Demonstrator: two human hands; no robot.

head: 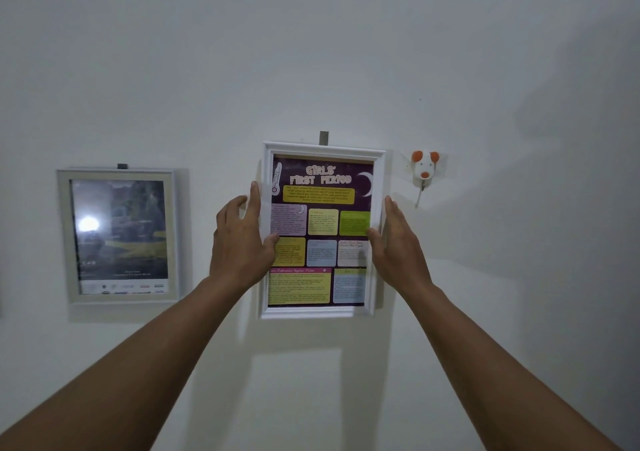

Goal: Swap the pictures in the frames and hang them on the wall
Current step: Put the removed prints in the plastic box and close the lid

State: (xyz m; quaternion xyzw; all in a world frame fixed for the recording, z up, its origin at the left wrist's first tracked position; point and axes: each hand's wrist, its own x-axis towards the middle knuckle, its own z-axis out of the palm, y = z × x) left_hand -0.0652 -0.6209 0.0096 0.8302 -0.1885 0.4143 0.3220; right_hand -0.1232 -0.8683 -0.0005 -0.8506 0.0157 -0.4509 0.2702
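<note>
Left hand [239,239], right hand [394,239]: fingers straight, released, pressing sides of white frame [322,151] on wall [346,52]. Grey frame [65,236] hangs to its left.

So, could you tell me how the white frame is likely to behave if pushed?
Probably stiff: the white frame has straight moulded rails. Under a single hook at top centre, it would likely swing if pushed sideways. The left hand and right hand merely touch its sides, so it seems light.

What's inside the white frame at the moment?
A purple poster headed Girls' First Period fills the white frame. The left hand and right hand cover bits of its side edges.
</note>
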